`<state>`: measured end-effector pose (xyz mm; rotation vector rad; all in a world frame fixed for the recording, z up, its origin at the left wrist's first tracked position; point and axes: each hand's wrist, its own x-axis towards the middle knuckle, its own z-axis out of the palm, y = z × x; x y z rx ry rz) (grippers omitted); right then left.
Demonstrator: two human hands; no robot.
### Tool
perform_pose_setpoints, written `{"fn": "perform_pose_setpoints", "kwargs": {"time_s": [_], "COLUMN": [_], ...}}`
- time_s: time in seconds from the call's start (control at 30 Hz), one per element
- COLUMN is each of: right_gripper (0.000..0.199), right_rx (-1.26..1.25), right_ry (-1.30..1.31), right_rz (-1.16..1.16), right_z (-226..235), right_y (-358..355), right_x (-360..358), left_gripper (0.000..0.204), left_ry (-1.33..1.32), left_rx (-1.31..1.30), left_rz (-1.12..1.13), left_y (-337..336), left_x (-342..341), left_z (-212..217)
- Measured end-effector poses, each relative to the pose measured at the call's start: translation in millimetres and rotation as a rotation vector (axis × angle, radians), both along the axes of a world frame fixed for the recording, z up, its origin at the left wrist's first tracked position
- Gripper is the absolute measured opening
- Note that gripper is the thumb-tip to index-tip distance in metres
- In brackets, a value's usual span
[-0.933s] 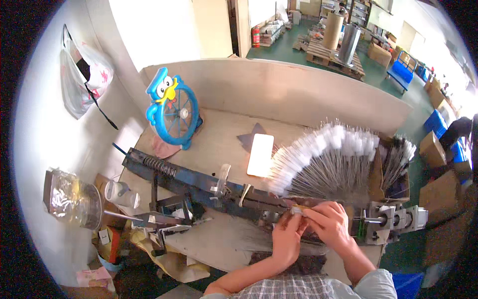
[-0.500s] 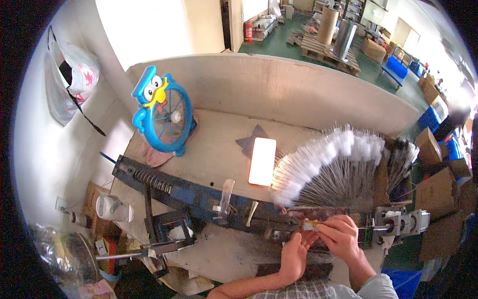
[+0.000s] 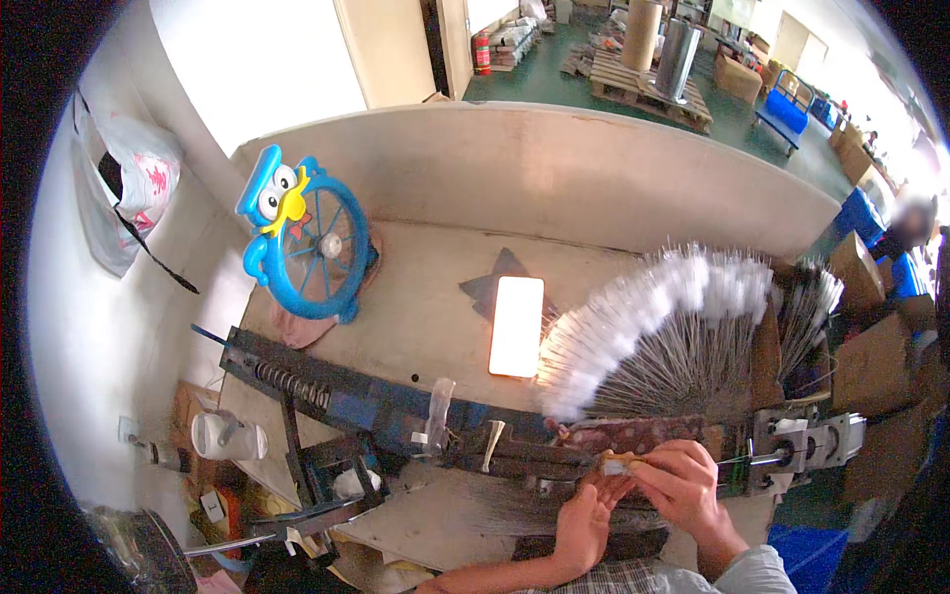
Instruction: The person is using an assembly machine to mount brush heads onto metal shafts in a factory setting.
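Note:
My right hand (image 3: 683, 485) is closed in a pinch, its fingertips at a small white piece with tan edges (image 3: 616, 466). What that piece is, I cannot make out. Close below it, my left hand (image 3: 586, 520) curls its fingers up against the right fingertips; what lies between them is hidden. To the right of my hands, a thin metal rod (image 3: 737, 459) runs into the metal clamp head (image 3: 792, 450) of a bench machine. Behind my hands a big fan of wire-stemmed brushes with white bristles (image 3: 653, 317) lies spread out.
A lit phone (image 3: 517, 327) lies on the worktable (image 3: 426, 267), left of the brushes. Farther left stands a blue duck-shaped fan (image 3: 317, 243). The dark machine rail (image 3: 366, 411) crosses the front of the table. Cardboard boxes (image 3: 871, 366) crowd the right side; a white cup (image 3: 228, 436) is at left.
The view has shifted slightly. Both hands stay close together at the white piece, with little change in their grip.

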<state>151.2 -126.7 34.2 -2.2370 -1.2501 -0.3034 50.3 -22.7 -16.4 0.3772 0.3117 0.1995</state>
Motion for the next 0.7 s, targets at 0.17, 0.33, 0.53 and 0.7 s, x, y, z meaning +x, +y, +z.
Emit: {"fn": "perform_pose_setpoints", "kwargs": {"time_s": [0.17, 0.33, 0.53, 0.7], "right_gripper": [0.029, 0.028, 0.028, 0.029], "right_rx": [0.016, 0.028, 0.031, 0.033], "right_ry": [0.017, 0.024, 0.019, 0.029], "right_rz": [-0.001, 0.002, -0.009, -0.009], "right_z": [-0.1, -0.4, -1.9, -1.5], "right_y": [-1.1, -1.2, -2.2, -2.4], "right_x": [0.8, 1.5, 1.7, 1.5], "left_gripper": [0.051, 0.051, 0.05, 0.049], "left_ry": [0.005, -0.003, 0.03, 0.023], "left_rx": [0.034, 0.055, 0.056, 0.065], "left_rz": [0.007, 0.013, 0.021, 0.016], "left_y": [-0.2, -1.1, -1.6, -1.2], "left_x": [-0.4, -0.1, -0.7, -0.7], "left_z": [0.4, -1.9, -3.0, -2.1]}}
